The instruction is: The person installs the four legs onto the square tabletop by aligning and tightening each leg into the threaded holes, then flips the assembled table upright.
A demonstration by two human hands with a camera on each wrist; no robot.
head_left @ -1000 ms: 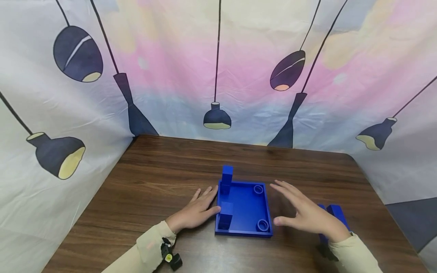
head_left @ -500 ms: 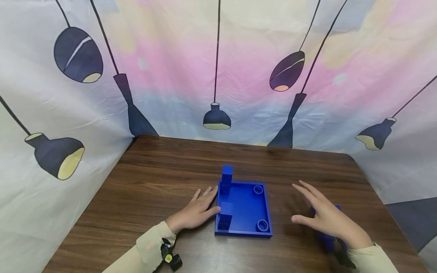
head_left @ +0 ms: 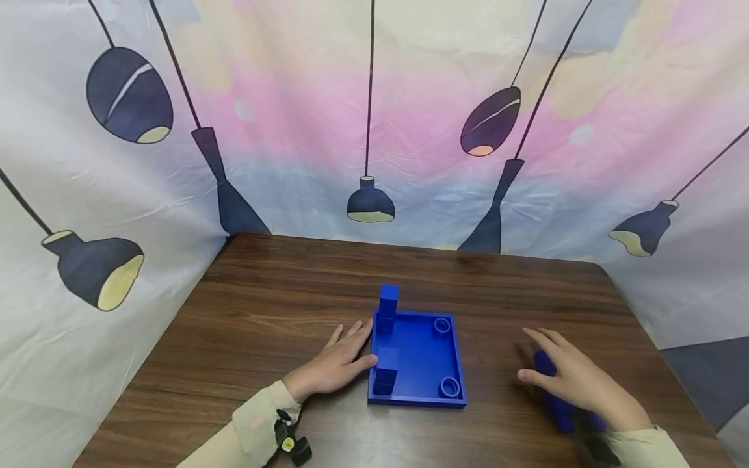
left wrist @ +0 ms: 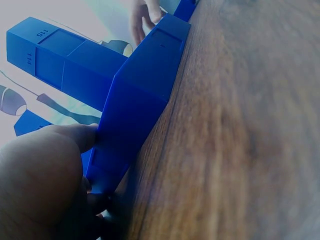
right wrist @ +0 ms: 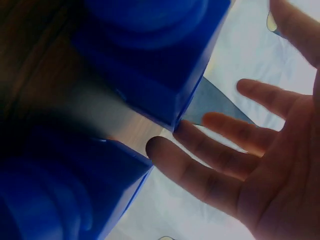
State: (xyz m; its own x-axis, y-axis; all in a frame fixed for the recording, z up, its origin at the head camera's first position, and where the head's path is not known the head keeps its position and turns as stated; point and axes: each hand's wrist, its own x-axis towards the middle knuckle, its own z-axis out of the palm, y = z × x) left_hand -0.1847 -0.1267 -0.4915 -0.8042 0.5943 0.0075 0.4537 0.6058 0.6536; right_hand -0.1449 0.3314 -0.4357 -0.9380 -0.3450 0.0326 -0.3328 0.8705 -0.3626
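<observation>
A square blue plastic tray (head_left: pixel 418 357) lies on the table, with two round sockets (head_left: pixel 442 325) in its right corners. Two blue blocks stand upright at its left corners, a back post (head_left: pixel 389 309) and a front post (head_left: pixel 385 374). My left hand (head_left: pixel 333 367) rests beside the tray, its thumb and fingertips against the left wall. The left wrist view shows raised numbers on a post (left wrist: pixel 75 60). To the right, my right hand (head_left: pixel 582 387) hovers with spread fingers over loose blue blocks (head_left: pixel 558 409), which it partly covers. In the right wrist view, fingertips come close to one block (right wrist: pixel 155 85); contact cannot be told.
The brown wooden table (head_left: pixel 281 279) reaches back to a cloth backdrop (head_left: pixel 421 117) printed with hanging lamps. A black wrist device (head_left: pixel 290 439) sits at my left sleeve. Bare wood lies between the tray and the loose blocks.
My right hand has moved right, away from the tray's right side, to above the loose blocks. My left hand and the tray have stayed in place.
</observation>
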